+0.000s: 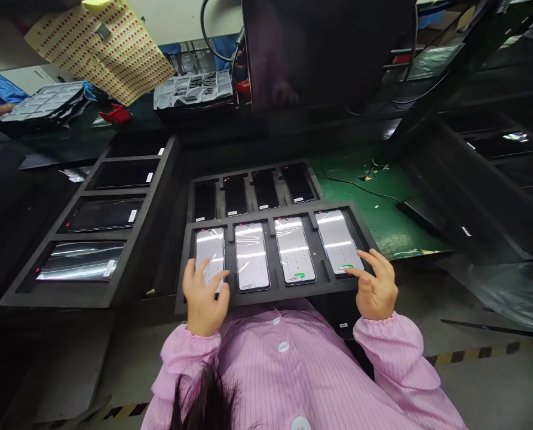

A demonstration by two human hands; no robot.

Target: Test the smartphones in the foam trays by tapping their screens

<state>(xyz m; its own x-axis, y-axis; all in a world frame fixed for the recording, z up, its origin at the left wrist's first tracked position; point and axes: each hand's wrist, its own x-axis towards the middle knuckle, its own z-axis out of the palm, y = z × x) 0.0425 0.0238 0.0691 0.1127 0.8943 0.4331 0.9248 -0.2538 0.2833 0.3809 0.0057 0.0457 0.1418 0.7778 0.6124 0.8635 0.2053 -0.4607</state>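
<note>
A black foam tray (273, 297) lies in front of me with smartphones in its slots. Over the lit leftmost smartphone (210, 242) is my left hand (205, 297), fingers spread and nothing held. My right hand (376, 286) reaches to the lit rightmost smartphone (336, 236), its index finger at the lower part of the screen, the other fingers apart. Between them lie two more lit smartphones, one (252, 257) with a pale keypad and one (294, 251) with a green button at its bottom. A second tray (248, 174) behind holds several dark-screened smartphones.
Another black tray (147, 206) of dark phones stands at the left, and more phones lie in a tray (468, 161) at the right. A large dark monitor (320, 54) hangs behind. A cable (360, 186) crosses the green bench top (383, 221). A yellow sticker sheet (105, 54) hangs upper left.
</note>
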